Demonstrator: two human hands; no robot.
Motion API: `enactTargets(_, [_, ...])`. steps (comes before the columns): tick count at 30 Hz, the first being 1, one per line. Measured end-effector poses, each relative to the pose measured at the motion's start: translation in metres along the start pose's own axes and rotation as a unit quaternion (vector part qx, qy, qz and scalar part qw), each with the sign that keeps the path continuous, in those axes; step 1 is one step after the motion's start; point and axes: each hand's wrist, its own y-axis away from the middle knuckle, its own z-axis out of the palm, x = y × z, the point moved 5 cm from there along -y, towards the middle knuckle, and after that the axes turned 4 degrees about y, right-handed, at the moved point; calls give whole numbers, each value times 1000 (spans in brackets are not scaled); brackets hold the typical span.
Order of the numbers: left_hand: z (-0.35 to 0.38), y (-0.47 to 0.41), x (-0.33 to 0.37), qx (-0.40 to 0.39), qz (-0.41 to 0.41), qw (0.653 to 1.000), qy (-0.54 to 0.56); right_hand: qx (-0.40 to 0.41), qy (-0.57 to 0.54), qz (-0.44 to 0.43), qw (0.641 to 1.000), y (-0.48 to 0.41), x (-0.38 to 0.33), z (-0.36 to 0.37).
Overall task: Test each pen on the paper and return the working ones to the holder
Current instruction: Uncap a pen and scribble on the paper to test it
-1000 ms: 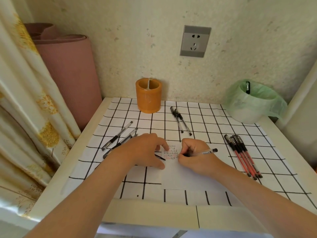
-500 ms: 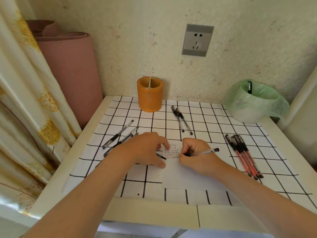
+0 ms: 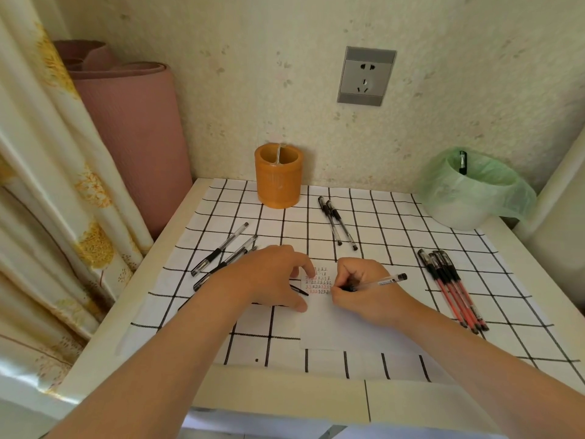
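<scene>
My right hand [image 3: 364, 289] grips a clear black-ink pen [image 3: 384, 282] with its tip down on the white paper [image 3: 335, 327], beside rows of small red and black marks [image 3: 318, 280]. My left hand [image 3: 272, 277] presses its fingertips on the paper's left edge; a black pen cap [image 3: 299, 289] pokes out under its fingers. The orange holder [image 3: 278, 175] stands at the back with one pen in it. Black pens lie to the left [image 3: 221, 248], two black pens in the middle [image 3: 337, 223], and several red pens to the right [image 3: 452, 289].
A white bin with a green liner [image 3: 468, 191] holds one black pen at the back right. A rolled pink mat [image 3: 133, 131] and a curtain [image 3: 47, 185] stand left of the table. A checked cloth [image 3: 395, 236] covers the tabletop. A wall socket [image 3: 365, 76] is above.
The right hand's pen has shifted slightly over the marks on the paper. The left hand has stayed pressed on the paper; the camera view drifted a little.
</scene>
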Motion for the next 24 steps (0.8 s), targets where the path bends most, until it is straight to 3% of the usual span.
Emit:
enactTargets(12, [-1,1,1,-9,-8,1000,4,-1,11,17,1000,2,-3,0])
enactTargets(20, [-5,3,-5,-15,-18,999,43,81,-157,78,981,-5,-7,-16])
enactTargets(24, [-9,5,-12,-15,-29,999,38,97,-173,87,976,-9,-10,-24])
